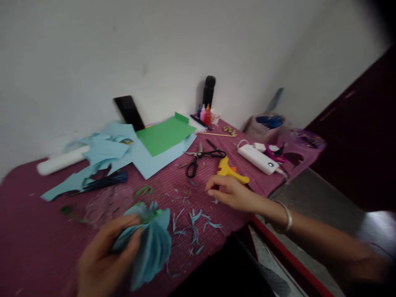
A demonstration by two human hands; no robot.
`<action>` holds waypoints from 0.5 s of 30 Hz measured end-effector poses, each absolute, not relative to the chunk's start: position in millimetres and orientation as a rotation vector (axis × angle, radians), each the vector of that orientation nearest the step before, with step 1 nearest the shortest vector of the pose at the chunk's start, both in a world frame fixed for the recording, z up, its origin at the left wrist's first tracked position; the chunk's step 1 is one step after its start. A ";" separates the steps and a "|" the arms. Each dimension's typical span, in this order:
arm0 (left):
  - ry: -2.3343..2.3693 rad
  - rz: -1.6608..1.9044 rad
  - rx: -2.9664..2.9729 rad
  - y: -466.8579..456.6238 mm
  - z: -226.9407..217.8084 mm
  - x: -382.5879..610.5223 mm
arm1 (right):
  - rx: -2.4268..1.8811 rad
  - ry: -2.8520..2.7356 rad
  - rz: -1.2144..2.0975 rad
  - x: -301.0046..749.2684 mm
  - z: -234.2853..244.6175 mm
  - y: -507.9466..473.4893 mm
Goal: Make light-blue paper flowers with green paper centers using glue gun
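My left hand [108, 251] grips a light-blue paper flower [151, 247] at the lower left, thumb on the near side. Its layered petals hang downward, with green bits at the top. Out over the right part of the table is my right hand [229, 192], fingers curled in toward the thumb. Whether something small sits between its fingertips is hidden. Just beyond it lies a yellow glue gun [232, 171]. Black-handled scissors [199, 156] rest spread apart farther back. Thin blue paper strips [194, 220] are scattered between my hands.
Green paper [168, 134] lies on blue sheets [148, 165], beside blue scraps [105, 152] and a white roll [62, 161]. A phone [129, 111] leans on the wall. Paint bottles [206, 115] and a black flask [208, 91] stand behind. A white power bank [258, 159] lies near the right edge.
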State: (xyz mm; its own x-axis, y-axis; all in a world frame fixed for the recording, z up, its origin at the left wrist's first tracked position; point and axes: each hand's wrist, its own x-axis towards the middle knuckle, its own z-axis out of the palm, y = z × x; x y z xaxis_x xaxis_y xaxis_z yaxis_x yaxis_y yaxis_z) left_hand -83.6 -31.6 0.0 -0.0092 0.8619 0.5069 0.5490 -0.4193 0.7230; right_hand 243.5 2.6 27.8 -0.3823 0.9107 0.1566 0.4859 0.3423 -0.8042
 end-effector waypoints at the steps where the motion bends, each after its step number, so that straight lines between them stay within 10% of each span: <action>1: 1.416 1.373 2.071 -29.3 2.9 -77.7 | -1.163 -2.001 0.907 236.5 34.2 3.0; 15: 1.228 1.223 2.377 -22.4 5.8 -82.0 | -0.856 -1.863 0.934 141.9 32.7 33.7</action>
